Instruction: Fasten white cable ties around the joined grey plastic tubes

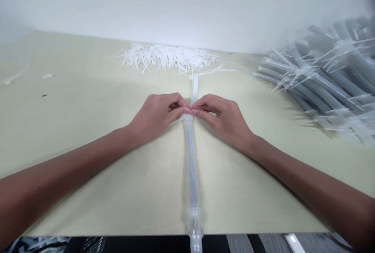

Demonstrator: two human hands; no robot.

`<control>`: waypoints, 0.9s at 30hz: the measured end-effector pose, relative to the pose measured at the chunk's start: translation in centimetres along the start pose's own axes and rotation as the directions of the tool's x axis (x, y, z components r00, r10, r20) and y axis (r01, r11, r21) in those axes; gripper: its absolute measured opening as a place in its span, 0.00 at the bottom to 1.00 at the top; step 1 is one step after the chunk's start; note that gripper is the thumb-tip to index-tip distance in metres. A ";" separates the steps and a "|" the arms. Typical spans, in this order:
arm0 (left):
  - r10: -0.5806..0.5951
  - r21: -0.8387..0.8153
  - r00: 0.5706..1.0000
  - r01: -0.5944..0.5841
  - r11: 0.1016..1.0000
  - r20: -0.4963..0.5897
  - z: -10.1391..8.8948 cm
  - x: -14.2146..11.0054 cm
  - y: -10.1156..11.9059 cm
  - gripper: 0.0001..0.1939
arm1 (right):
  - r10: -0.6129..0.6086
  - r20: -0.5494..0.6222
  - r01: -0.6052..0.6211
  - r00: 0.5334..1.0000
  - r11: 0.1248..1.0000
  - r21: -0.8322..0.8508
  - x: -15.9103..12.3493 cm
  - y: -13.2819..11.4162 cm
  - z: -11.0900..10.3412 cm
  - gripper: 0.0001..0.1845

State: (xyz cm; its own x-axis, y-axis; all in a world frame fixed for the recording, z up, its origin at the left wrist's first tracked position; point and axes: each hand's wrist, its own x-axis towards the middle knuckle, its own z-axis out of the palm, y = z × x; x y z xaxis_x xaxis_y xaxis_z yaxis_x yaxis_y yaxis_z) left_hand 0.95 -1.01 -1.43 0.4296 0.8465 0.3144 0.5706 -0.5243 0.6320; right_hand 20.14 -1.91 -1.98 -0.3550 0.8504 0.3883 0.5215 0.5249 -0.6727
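A long translucent plastic tube (191, 167) lies lengthwise in front of me, its near clear end past the table's front edge. At its far fitting (187, 118), my left hand (159, 114) and my right hand (221, 116) meet, each with thumb and forefinger pinched together. A thin white cable tie (175, 121) sticks out to the left at this fitting; the part between my fingertips is mostly hidden. Beyond my fingers a flat white strip (195, 88) continues away from me.
A heap of white cable ties (172, 57) lies along the back of the table (88, 88), near the wall. At the right is a large stack of similar tubes (328, 73) with tie tails sticking out. A few white scraps (47, 76) lie at the left.
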 end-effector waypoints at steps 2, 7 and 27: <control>0.004 0.003 1.000 -0.004 1.000 0.004 -0.1 0.0 0.0 0.08 | -0.014 0.015 0.014 1.000 1.000 -0.013 0.1 0.0 -0.2 0.08; -0.004 -0.003 1.000 0.004 1.000 0.027 -0.1 0.1 0.2 0.07 | -0.012 0.063 0.015 0.998 0.999 -0.043 0.1 -0.2 -0.6 0.08; -0.148 -0.108 0.986 0.156 0.982 0.081 -0.4 0.3 0.0 0.08 | 0.015 0.148 0.007 0.989 0.990 -0.144 0.0 0.1 -1.0 0.03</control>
State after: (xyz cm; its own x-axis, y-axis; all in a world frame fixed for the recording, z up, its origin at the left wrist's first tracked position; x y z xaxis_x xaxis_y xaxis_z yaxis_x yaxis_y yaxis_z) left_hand 0.84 -0.67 -1.08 0.3956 0.9044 0.1596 0.5516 -0.3729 0.7461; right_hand 20.95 -1.82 -1.42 -0.4583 0.8432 0.2809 0.6252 0.5305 -0.5724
